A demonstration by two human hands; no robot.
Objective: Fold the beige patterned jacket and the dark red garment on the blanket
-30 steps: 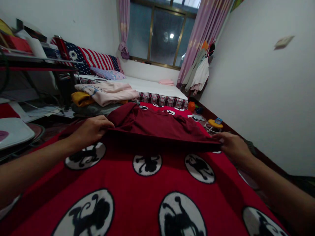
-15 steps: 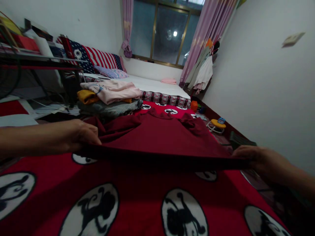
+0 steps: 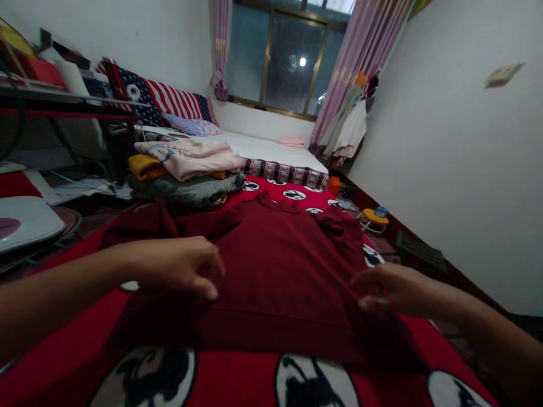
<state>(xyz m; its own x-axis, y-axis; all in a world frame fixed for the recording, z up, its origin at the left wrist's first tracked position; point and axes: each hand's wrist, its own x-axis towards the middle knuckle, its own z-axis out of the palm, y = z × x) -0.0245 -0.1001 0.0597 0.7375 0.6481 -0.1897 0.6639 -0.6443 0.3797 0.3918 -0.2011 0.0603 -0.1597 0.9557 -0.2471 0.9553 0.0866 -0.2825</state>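
A dark red shirt point(image 3: 280, 271) lies spread flat, collar away from me, on a red blanket point(image 3: 237, 379) printed with white circles. My left hand point(image 3: 178, 265) rests on the shirt's left half with its fingers loosely bent and the tips on the cloth. My right hand point(image 3: 388, 291) lies on the right half with its fingers stretched toward the middle. Neither hand has a clear grip on the fabric. The shirt's hem point(image 3: 271, 336) lies on the blanket in front of both hands.
A pile of folded clothes point(image 3: 186, 169) in pink, yellow and grey sits beyond the shirt at the left. A mattress point(image 3: 271, 150) lies under the window. A shelf point(image 3: 63, 102) stands at the left. A small yellow stool point(image 3: 375, 217) and a wall are at the right.
Both hands held the shirt's hem stretched up and pulled it toward me. Now the shirt lies flat on the blanket, and the hands have left the hem and moved inward onto the cloth.
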